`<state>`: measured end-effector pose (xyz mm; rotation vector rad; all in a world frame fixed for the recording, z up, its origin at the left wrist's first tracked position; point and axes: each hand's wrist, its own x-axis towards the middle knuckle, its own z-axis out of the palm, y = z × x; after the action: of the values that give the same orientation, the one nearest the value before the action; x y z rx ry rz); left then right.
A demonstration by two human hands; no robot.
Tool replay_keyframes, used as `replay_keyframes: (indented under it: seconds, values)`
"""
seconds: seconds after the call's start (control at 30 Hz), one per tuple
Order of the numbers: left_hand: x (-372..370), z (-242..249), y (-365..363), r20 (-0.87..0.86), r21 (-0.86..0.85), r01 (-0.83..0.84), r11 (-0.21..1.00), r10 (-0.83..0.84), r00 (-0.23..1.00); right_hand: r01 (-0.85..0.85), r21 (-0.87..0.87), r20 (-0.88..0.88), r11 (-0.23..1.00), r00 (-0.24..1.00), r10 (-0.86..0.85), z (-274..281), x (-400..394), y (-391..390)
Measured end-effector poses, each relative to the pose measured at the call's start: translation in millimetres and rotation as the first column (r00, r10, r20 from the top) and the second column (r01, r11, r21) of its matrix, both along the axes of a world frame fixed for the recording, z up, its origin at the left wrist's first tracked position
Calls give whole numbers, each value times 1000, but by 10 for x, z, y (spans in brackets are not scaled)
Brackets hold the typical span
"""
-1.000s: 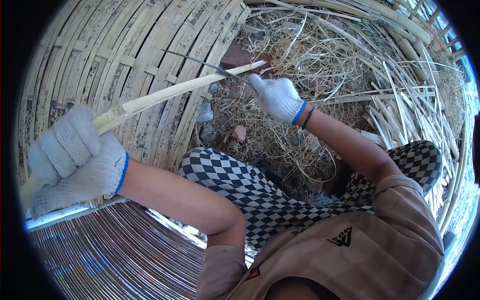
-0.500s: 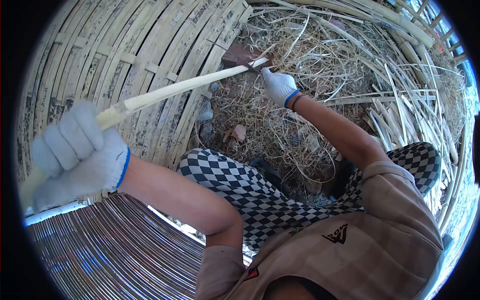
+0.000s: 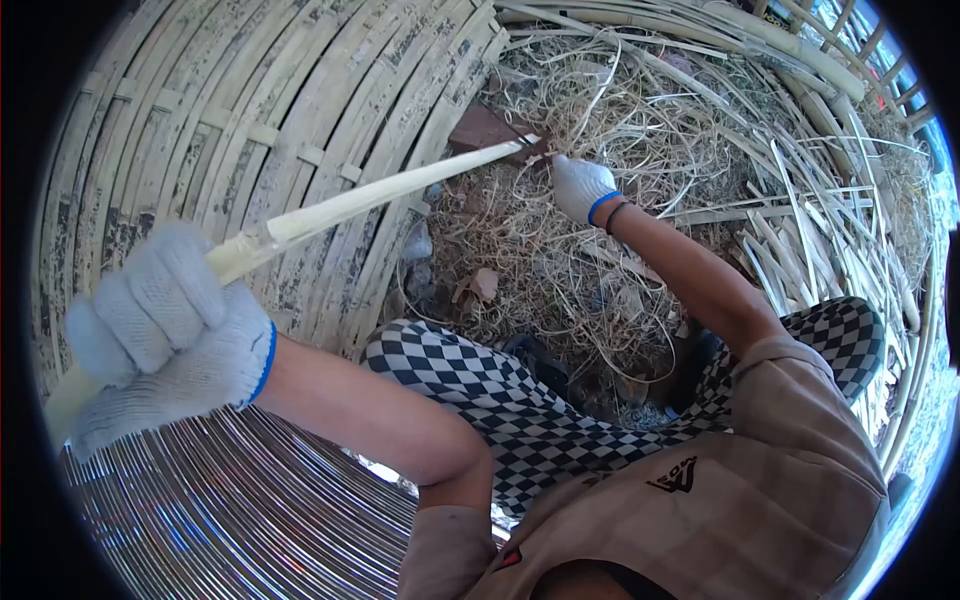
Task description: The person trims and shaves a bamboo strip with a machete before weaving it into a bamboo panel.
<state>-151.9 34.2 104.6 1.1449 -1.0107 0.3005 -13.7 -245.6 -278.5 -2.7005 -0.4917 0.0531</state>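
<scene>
My left hand (image 3: 165,335), in a white knitted glove with blue trim, is wrapped round a pale bamboo strip (image 3: 380,192). The strip slants up and away, its far end close to a reddish-brown block (image 3: 482,130). My right hand (image 3: 584,188), gloved the same way, is closed round the handle of a knife (image 3: 520,133). Its thin dark blade crosses the far end of the strip, over the block. The fingers hide the knife's handle.
A woven bamboo panel (image 3: 240,130) stands along the left. Curly bamboo shavings (image 3: 640,130) cover the ground ahead, with split strips (image 3: 800,250) piled on the right. A stone (image 3: 483,284) lies near my knees. Thin slats (image 3: 250,500) spread at lower left.
My right hand has moved slightly right and down with the knife, drawing away from the block. My left hand and the bamboo strip have shifted a little right and down.
</scene>
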Motion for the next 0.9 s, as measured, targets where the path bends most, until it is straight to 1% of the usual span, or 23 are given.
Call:
replay_keyframes:
  seconds: [0.07,0.1,0.13,0.17,0.2,0.27,0.3,0.33,0.37,0.4,0.5,0.53,0.57,0.6,0.63,0.67,0.7,0.73,0.77,0.87,0.9]
  values:
    - [21,0,87,-30,-26,49,998,-50,998,-19,94,31,995,999,16,476,-241,63]
    - [43,-3,141,-42,-49,60,997,-62,997,-35,155,62,987,998,26,593,-332,95]
    - [27,5,196,-56,-90,34,995,-39,998,-51,220,96,974,995,30,684,-421,142]
    - [25,-3,243,-59,-105,10,994,-17,998,-70,283,132,957,991,34,723,-452,188]
    - [32,8,219,-63,-120,-14,993,6,998,-73,298,126,952,991,37,717,-450,226]
    - [31,15,160,-53,-97,-42,994,37,998,-85,328,118,941,992,48,697,-453,267]
    - [32,13,115,-52,-82,-48,995,44,998,-81,352,161,932,987,25,356,-333,289]
    - [36,8,69,-61,-63,-39,997,35,998,16,249,5,968,1000,-18,138,-191,278]
    - [36,12,75,-59,-84,-48,995,43,997,23,283,53,959,998,-39,-50,-135,313]
    - [39,15,80,-58,-104,-57,993,51,997,33,316,103,948,992,-69,-24,-99,321]
    - [27,-94,205,-71,-257,-104,961,88,994,-40,281,274,959,961,-40,76,-119,304]
    - [35,-91,210,-71,-267,-89,960,73,995,-72,276,253,958,967,-1,239,-180,273]
    - [47,-85,204,-79,-280,-48,959,27,997,-104,274,229,956,973,40,460,-284,236]
    - [58,-79,199,-87,-293,-7,956,-19,996,-137,274,201,952,976,82,566,-350,224]
    - [70,-81,133,-101,-316,58,947,-95,990,-160,212,160,964,979,127,464,-336,200]
    - [54,-88,63,-87,-298,27,954,-55,995,-101,191,43,976,995,94,246,-250,191]
    - [37,-96,-8,-72,-279,-5,960,-16,997,-14,193,68,981,998,1,-210,-86,179]
    - [38,-82,-76,-11,-216,-129,968,130,991,74,200,101,977,990,-95,-253,-1,177]
    - [50,-61,-110,60,-158,-254,954,266,962,105,119,-14,987,994,-104,-305,69,186]
    - [21,-113,95,-25,-272,-152,950,151,988,46,165,31,985,998,-52,81,-63,166]
    - [15,-116,60,-28,-259,-167,951,166,986,22,188,39,982,999,-30,200,-152,160]
